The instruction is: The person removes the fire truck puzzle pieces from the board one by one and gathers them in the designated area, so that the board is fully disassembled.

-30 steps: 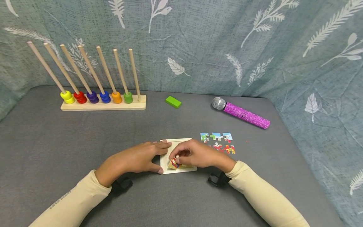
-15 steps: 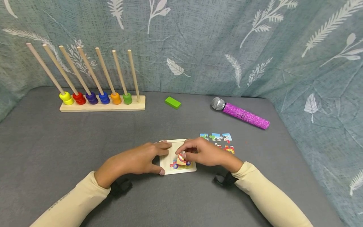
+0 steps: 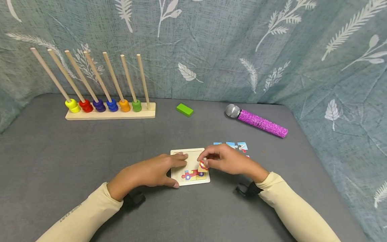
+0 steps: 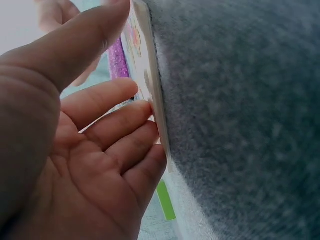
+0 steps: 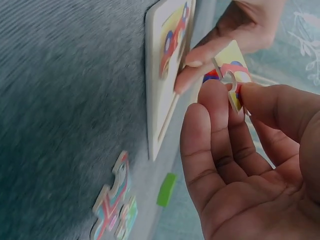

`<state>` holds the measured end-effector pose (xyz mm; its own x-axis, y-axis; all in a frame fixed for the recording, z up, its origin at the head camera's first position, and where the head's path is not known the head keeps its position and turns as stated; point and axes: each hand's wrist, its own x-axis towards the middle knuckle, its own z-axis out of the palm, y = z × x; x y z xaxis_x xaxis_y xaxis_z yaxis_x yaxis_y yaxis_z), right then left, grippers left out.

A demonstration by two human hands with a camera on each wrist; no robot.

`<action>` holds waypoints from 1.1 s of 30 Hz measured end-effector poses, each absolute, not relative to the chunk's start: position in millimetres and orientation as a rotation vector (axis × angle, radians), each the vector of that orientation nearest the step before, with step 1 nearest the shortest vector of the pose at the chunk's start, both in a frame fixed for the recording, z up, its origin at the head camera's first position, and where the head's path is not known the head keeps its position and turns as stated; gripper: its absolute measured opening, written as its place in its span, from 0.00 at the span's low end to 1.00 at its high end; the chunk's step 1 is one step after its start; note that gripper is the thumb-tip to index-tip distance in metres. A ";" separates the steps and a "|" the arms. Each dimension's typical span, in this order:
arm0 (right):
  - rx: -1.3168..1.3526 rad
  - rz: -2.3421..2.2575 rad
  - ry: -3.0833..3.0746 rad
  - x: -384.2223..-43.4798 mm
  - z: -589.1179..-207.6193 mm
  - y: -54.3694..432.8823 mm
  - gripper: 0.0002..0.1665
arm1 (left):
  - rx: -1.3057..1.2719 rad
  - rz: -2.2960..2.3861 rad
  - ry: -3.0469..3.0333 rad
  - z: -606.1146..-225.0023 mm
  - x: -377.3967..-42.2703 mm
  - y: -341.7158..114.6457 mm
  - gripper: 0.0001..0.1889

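A shallow wooden puzzle board (image 3: 193, 157) lies before me, with joined pieces showing a red vehicle with blue wheels (image 3: 193, 175) along its near side. My left hand (image 3: 157, 169) steadies the board at its left: fingertips rest on the surface and the thumb is by the near left corner. In the left wrist view these fingers (image 4: 125, 125) are extended along the board's edge. My right hand (image 3: 228, 159) pinches a yellow and red jigsaw piece (image 5: 232, 62) between thumb and fingertips. In the head view that piece is tilted over the board's right side.
Loose jigsaw pieces (image 3: 242, 145) lie right of the board, partly hidden by my right hand. Farther back are a green block (image 3: 184, 110), a purple glittery microphone (image 3: 262, 123) and a wooden peg stand (image 3: 110, 115) with coloured rings. A patterned curtain (image 3: 211, 50) hangs behind.
My right hand has moved right with the pinched piece, from the middle of the board to its right side, uncovering the joined vehicle pieces. The left fingers have slid slightly inward over the board.
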<state>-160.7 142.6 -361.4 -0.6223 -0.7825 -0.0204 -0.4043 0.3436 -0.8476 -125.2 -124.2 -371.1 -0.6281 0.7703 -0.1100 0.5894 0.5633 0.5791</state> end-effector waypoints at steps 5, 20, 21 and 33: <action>-1.030 -1.169 2.197 -160.4 -361.1 150.5 0.11 | 1.113 0.697 2.451 -370.7 -125.1 -124.2 0.31; -0.930 -1.104 2.243 -153.0 -363.2 178.4 0.09 | 1.136 0.699 2.468 -371.0 -123.8 -125.2 0.30; -0.934 -1.103 2.244 -153.1 -363.9 179.9 0.09 | 1.135 0.701 2.468 -371.2 -123.7 -125.3 0.30; -0.955 -1.087 2.287 -154.5 -371.2 192.4 0.08 | 1.105 0.711 2.456 -371.7 -124.1 -124.9 0.31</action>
